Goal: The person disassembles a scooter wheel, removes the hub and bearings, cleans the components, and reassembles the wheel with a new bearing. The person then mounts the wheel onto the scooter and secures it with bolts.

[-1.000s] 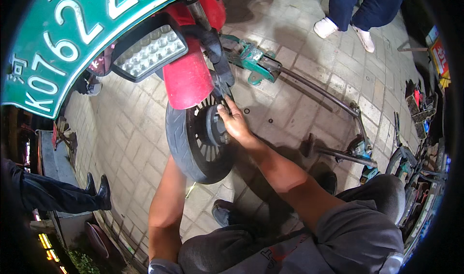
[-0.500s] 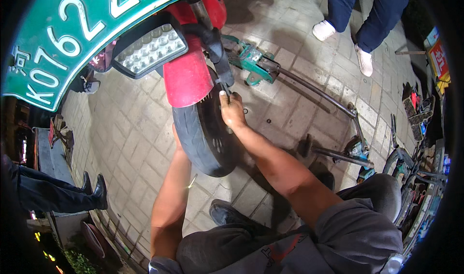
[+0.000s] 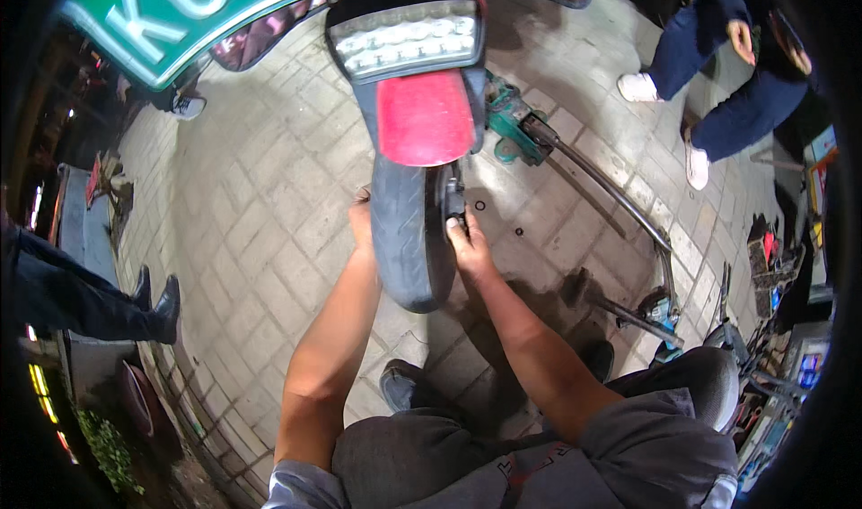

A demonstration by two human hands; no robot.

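Note:
A two-wheeler's tyre [image 3: 401, 240] stands upright between my hands, under a red mudguard [image 3: 425, 118] and a clear-lensed lamp [image 3: 409, 40]. My left hand [image 3: 361, 222] is at the tyre's left side with its visible fingers curled; the tyre hides part of it, and what it grips does not show. On the right side, my right hand [image 3: 469, 242] closes its thumb and fingers round a dark metal part [image 3: 455, 202] beside the wheel's hub. The hub itself is mostly hidden.
A green floor jack [image 3: 516, 123] with a long handle [image 3: 620, 206] stands right of the wheel. Two small rings lie on the paving, one a dark ring [image 3: 480, 206]. Two persons' legs flank the area, and tools [image 3: 772, 258] lie far right. A green plate [image 3: 180, 15] hangs above.
The wheel, mudguard and lamp now appear straighter and farther right as the view shifts. My left hand has come into sight beside the tyre. My right hand sits lower along the wheel.

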